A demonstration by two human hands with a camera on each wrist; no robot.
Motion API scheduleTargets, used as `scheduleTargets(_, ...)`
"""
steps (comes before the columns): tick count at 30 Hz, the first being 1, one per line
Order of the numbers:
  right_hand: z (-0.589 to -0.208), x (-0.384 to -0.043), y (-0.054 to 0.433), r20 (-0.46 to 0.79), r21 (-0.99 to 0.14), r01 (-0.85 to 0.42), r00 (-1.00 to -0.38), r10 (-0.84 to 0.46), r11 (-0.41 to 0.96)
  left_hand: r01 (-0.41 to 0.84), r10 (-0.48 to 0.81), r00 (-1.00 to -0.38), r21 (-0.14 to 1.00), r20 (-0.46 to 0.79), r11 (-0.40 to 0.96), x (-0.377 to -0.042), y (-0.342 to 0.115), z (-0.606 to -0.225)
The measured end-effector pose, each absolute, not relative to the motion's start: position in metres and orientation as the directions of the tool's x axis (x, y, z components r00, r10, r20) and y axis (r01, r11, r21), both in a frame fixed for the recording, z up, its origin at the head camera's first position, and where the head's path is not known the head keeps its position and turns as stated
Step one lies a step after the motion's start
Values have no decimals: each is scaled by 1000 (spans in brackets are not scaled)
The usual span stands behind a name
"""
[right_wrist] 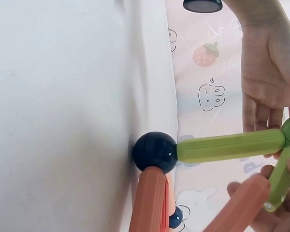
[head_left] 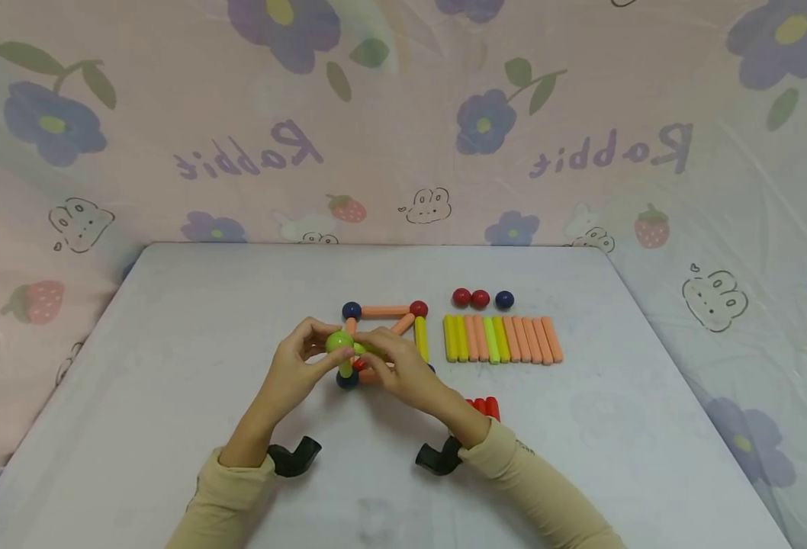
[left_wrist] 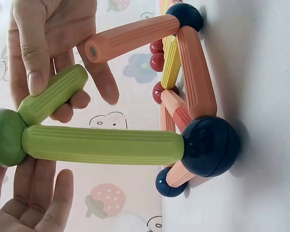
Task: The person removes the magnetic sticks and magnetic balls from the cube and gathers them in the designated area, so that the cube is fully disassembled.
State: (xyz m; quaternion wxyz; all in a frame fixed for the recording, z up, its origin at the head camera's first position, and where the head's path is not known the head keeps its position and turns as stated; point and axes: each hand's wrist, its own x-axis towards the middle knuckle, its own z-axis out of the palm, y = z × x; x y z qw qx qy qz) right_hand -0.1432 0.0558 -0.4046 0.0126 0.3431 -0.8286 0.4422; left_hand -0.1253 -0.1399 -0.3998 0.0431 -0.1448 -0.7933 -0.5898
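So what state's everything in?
Left hand: holding green ball
Right hand: pinching slanted green stick
Green ball: joined, held
Upright green stick: joined both ends
Slanted green stick: far end free
Slanted orange stick: upper end free
Base frame: joined
Two red balls: loose
Lone dark blue ball: loose
Stick row: lying flat
Red sticks: flat

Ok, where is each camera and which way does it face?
Head: worn on the head, facing forward and down at the table; left hand, right hand and sleeves show.
Left wrist: on that wrist, facing the upright green stick; both hands show.
Right wrist: on that wrist, facing the dark blue ball under that stick; both hands show.
Wrist views share that stick and ball.
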Motion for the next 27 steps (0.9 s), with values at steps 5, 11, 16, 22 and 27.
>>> scheduleTargets(5,-405,-145,57,325,-714,-588,-759,-565,379,278,186,-954,924,234,261,-126,-140,-399)
scheduleTargets(11,-406,-146,58,330,-695,-598,-758,-562,399,280,191,-953,924,235,259,-125,-139,-399)
scheduleTargets(16,-403,-146,60,332,-685,-608,-751,-571,402,292,197,-949,917,244,271,-125,-138,-398)
scheduleTargets(22,-401,-145,61,323,-690,-606,-747,-580,396,300,198,-947,914,252,274,-124,-138,-398)
scheduleTargets(27,-402,-146,62,320,-690,-608,-742,-589,392,298,203,-947,914,248,274,-124,-137,-398)
